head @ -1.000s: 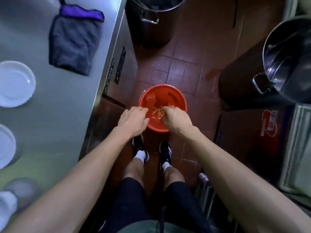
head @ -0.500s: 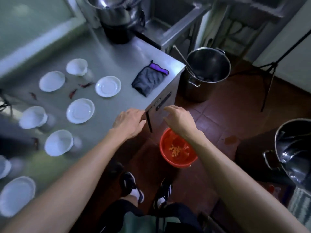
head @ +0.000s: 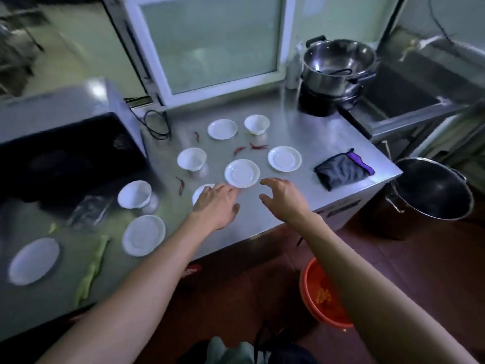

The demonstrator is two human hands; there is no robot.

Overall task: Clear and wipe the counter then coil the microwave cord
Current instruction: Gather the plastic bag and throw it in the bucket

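While both bare forearms reach up from the bottom of the frame, an orange bucket (head: 319,298) sits on the red floor at lower right, partly hidden behind the right arm, with orange scraps inside. Above it, over the steel counter (head: 309,143), the left hand (head: 216,203) hovers palm down with fingers spread and nothing in it, its fingertips at the near rim of a white saucer (head: 242,173) and covering part of another white dish. The right hand (head: 282,197) is likewise open and empty — fingers curled loosely, just right of that saucer and apart from it.

White saucers and small bowls are scattered across the counter, from lower left to centre, with several dried red chillies (head: 250,148) lying flat between the farther dishes. A green strip (head: 91,269) lies near the front edge at lower left. A folded grey cloth (head: 341,172) with a purple edge rests flat near the counter's right corner, its long side running left to right, well to the right of the right hand.

Farther back at left stands the microwave (head: 65,143); its black cord (head: 156,126) lies in a loose loop on the counter just beside it, near the window frame — well beyond both hands. Steel pots (head: 338,67) are stacked at upper right.
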